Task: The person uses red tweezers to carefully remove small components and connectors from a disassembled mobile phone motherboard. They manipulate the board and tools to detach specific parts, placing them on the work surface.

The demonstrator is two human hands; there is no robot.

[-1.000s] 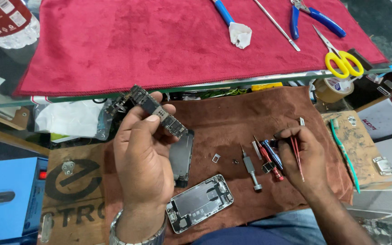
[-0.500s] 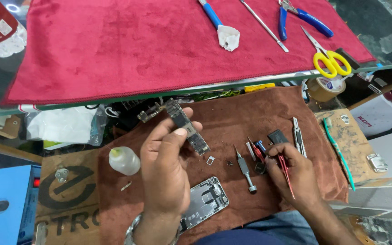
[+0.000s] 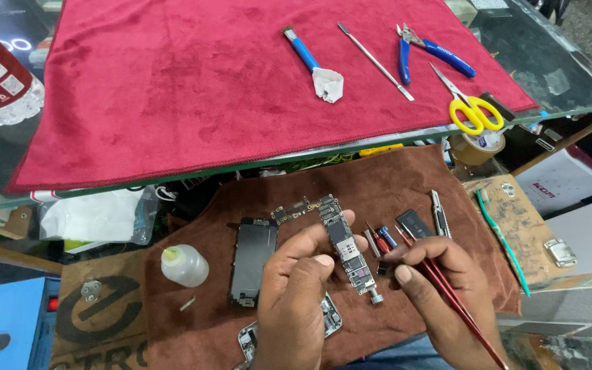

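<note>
My left hand (image 3: 303, 301) holds a long narrow phone circuit board (image 3: 345, 248) between thumb and fingers, above a brown cloth (image 3: 392, 178). My right hand (image 3: 440, 288) grips red tweezers (image 3: 464, 312) that run back past the wrist. Its thumb and forefinger pinch a small dark part (image 3: 384, 268) right beside the board's lower end. A black phone screen (image 3: 251, 260) lies face down to the left of my left hand. An opened phone housing (image 3: 327, 322) shows partly under that hand.
On the cloth lie a white squeeze bottle (image 3: 185, 265), small screwdrivers (image 3: 381, 238), a black part (image 3: 416, 223) and a metal tool (image 3: 440, 214). Behind, a red cloth (image 3: 173, 89) on glass carries a brush (image 3: 313, 65), a spudger (image 3: 375, 60), blue pliers (image 3: 436, 51) and yellow scissors (image 3: 473, 111).
My right hand has left the screwdrivers and come in to the lower end of the board with the tweezers. My left hand has turned the board more upright in view.
</note>
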